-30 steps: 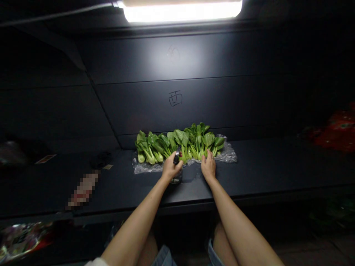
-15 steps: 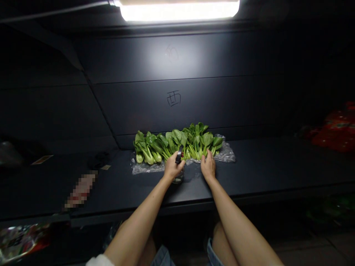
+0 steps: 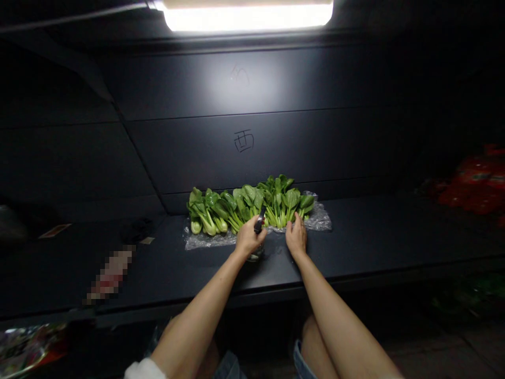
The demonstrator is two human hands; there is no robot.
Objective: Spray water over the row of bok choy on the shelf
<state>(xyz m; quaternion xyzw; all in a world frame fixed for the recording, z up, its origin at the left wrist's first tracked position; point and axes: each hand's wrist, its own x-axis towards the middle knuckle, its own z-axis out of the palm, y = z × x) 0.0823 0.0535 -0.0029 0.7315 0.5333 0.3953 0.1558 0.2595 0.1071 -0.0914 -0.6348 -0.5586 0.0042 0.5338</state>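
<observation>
My left hand (image 3: 249, 238) is closed round the neck of a spray bottle; its black spray head (image 3: 259, 220) shows above the fingers and its clear body (image 3: 255, 255) below. Just behind the hand, a row of green bok choy (image 3: 215, 210) lies with leaves toward the back panel and pale stems toward me. The bok choy rests on crumpled clear plastic wrap (image 3: 211, 241). At the row's right part my right hand (image 3: 296, 238) holds nothing that I can see. Its fingers stretch forward at the stems, with the thumb apart. Whether the fingertips touch the stems I cannot tell.
The dark shelf (image 3: 363, 231) has a front edge close to my knees. A pixelated item (image 3: 110, 276) lies on the left, near a small card (image 3: 147, 240). Red bags (image 3: 471, 181) sit at the far right. A bright lamp (image 3: 248, 17) hangs overhead.
My left hand has shifted slightly right with the spray bottle, nearer the right hand. The right hand keeps its place at the bok choy. The whole view has moved a little.
</observation>
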